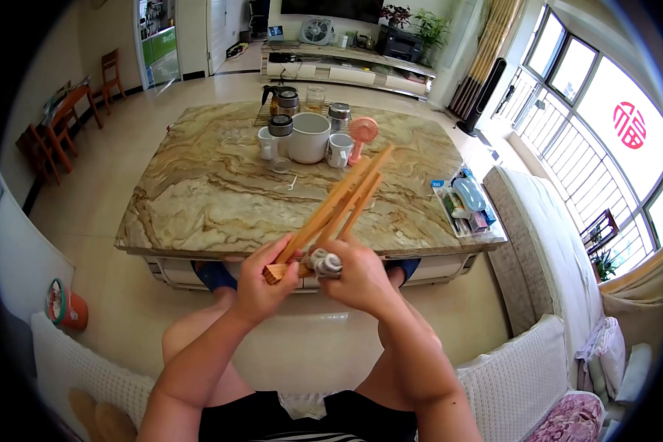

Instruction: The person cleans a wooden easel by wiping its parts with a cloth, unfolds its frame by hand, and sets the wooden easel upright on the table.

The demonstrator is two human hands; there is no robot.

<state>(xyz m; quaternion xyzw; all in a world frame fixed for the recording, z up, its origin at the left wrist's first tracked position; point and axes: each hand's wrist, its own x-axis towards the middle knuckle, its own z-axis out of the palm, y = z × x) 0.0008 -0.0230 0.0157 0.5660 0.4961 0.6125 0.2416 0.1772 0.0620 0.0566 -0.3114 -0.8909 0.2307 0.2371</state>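
Observation:
My left hand (267, 283) is closed around the lower end of a thick, long wooden strip (339, 195), whose cut end shows beside the thumb. My right hand (359, 274) is closed on the same bundle, where thinner wooden strips (355, 210) run alongside the thick one. Against the right fingers sits a coiled whitish cord (324, 263). The strips point up and to the right, over the near part of the marble-patterned table (199, 214). How they are joined is hidden by my fingers.
On the table stand a white pot (309, 138), a mug (339, 150), lidded jars, and a pink handheld fan (362, 134). Packets and a blue-lidded box (469, 195) lie at the right edge. A sofa section (527, 243) is at right, a bin (68, 306) at left.

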